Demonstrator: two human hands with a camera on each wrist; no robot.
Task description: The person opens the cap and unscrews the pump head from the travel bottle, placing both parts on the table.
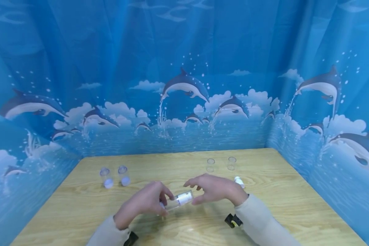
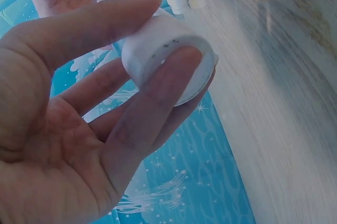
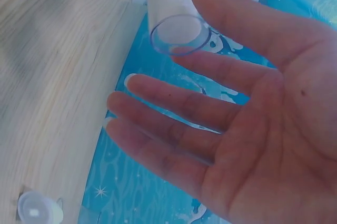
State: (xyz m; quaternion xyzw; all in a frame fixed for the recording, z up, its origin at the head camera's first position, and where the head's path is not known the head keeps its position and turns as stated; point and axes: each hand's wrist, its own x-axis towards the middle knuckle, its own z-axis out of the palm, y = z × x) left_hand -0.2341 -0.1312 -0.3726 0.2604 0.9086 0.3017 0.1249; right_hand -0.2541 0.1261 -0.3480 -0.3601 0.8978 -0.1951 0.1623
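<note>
Above the table, a clear cylinder [image 1: 173, 204] with a white bottle [image 1: 184, 197] inside lies sideways between the two hands. My left hand [image 1: 146, 201] grips its left end; in the left wrist view the left fingers curl round a white round end [image 2: 152, 45], one fingertip on its rim. My right hand [image 1: 216, 188] is at the cylinder's right end, fingers spread and relaxed. In the right wrist view the cylinder's clear rim [image 3: 180, 35] is by the thumb and index fingertip of the right hand [image 3: 237, 108]; whether they touch it I cannot tell.
Two clear cylinders with white contents [image 1: 106, 177] [image 1: 124, 175] stand at the back left of the wooden table [image 1: 172, 164]. Two clear cylinders [image 1: 210, 165] [image 1: 231, 163] stand at the back right. A small white bottle [image 1: 239, 181] lies behind my right wrist. A dolphin-print curtain surrounds the table.
</note>
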